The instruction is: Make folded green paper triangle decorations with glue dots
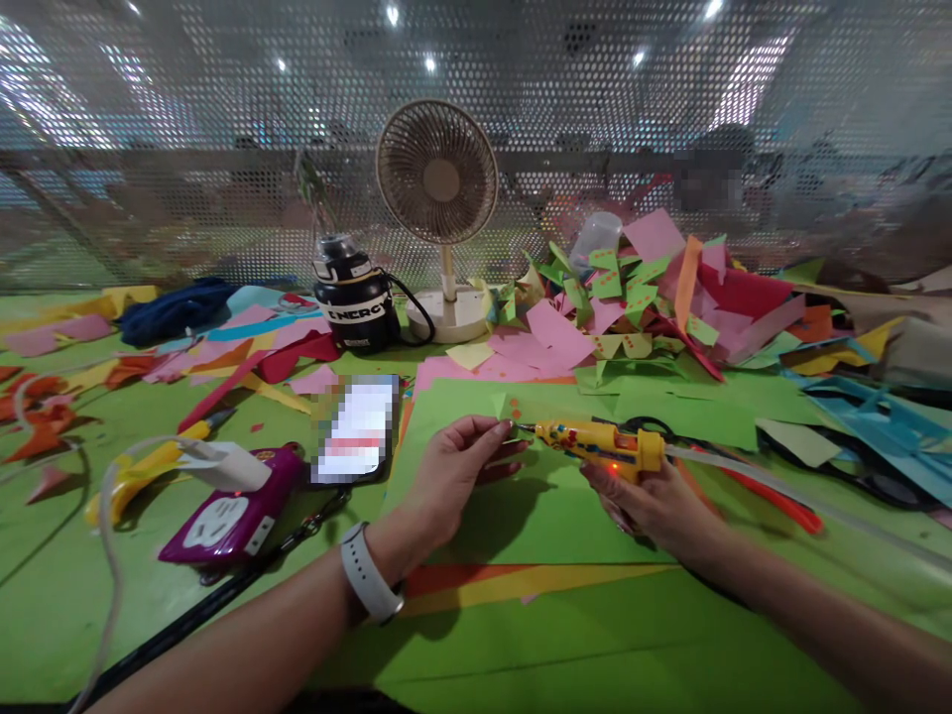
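My right hand [640,501] is wrapped round the grip of a yellow glue gun [580,441], and a small red light glows on its side. The gun's metal nozzle points left, close to the fingertips of my left hand [468,456]. Those fingers are closed in a pinch on a small green paper piece [500,405], most of it hidden behind them. Under both hands lies a stack of coloured sheets with a green sheet [446,540] on top. White bands sit round my left wrist.
At left are a purple power strip [230,511] with a white plug, and a phone [357,431]. Behind stand a black bottle [357,297] and a fan [438,178]. A heap of paper scraps [557,337] rises at back right; scissors [855,466] lie right.
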The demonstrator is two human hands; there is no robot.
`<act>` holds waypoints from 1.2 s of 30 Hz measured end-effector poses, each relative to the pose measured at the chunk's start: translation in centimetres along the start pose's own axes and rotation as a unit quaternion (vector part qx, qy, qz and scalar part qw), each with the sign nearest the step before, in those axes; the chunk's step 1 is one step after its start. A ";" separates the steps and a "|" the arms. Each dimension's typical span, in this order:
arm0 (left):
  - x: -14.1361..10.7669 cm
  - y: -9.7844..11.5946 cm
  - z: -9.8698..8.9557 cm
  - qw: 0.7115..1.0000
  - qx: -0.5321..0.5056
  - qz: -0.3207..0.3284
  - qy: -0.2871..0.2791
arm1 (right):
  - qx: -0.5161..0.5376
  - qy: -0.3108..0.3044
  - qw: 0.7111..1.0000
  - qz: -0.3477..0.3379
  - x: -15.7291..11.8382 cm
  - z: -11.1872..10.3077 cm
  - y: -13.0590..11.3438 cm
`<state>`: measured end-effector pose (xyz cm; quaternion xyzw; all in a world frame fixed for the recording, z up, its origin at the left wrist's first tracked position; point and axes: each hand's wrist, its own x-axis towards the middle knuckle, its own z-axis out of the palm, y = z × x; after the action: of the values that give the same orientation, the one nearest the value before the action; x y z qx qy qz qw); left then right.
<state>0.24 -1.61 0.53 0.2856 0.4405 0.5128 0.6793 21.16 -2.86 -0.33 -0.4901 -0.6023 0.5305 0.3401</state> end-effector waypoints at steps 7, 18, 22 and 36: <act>0.1 -0.1 -0.1 1.000 0.003 -0.001 0.004 | 0.003 0.003 1.000 0.001 -0.1 0.1 -0.1; 0.1 -0.1 -0.1 1.000 0.006 -0.004 0.000 | -0.001 0.006 1.000 -0.008 -0.1 0.0 0.2; 0.1 -0.1 -0.1 1.000 0.007 0.001 -0.003 | -0.002 0.003 1.000 -0.002 -0.1 0.0 0.2; 0.0 -0.3 -0.3 0.999 0.027 0.026 -0.010 | -0.041 0.007 0.999 -0.015 -0.3 0.2 -0.1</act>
<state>0.09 -1.74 0.08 0.3204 0.4395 0.5151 0.6624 21.04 -3.18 -0.21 -0.4980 -0.6283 0.4973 0.3315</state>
